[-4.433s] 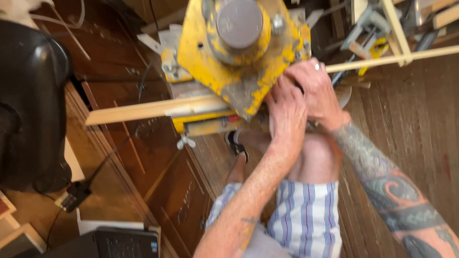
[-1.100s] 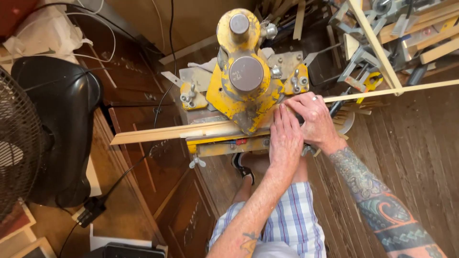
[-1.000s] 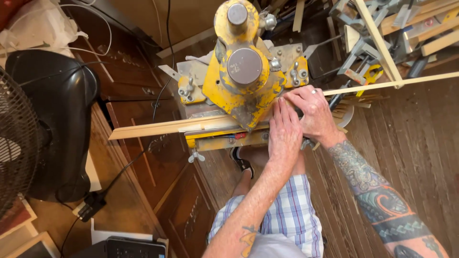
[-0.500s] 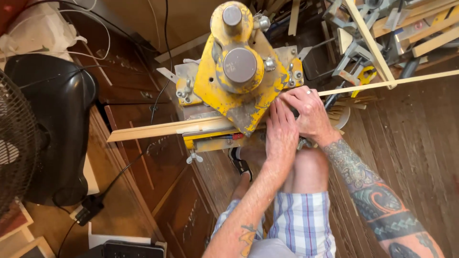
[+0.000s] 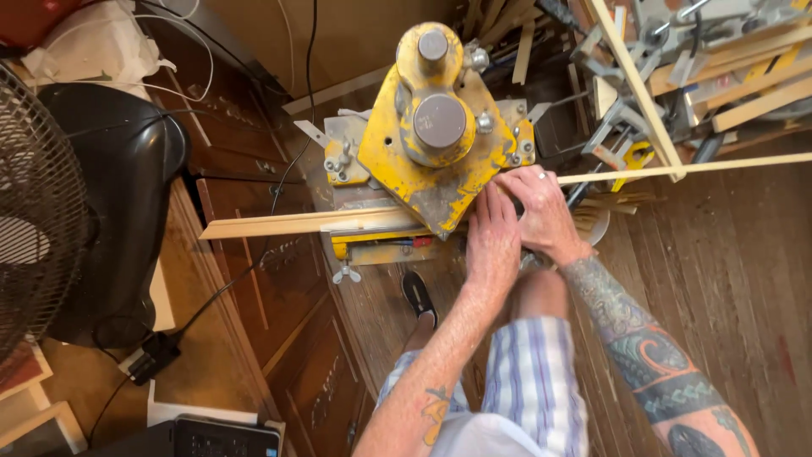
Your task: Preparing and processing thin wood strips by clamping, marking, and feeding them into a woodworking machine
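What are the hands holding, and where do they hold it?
Both the left hand and the right hand press on the long wood strip, near its middle, right beside the yellow machine. Whether fingers wrap it cannot be told.

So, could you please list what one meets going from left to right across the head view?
Wire fan guard → black rounded bin → wooden strip → yellow machine → left hand → right hand → pile of wood offcuts.

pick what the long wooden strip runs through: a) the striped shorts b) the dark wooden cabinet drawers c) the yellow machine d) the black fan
C: the long wooden strip passes under the yellow machine and comes out on its far side, where the left hand and right hand press at it.
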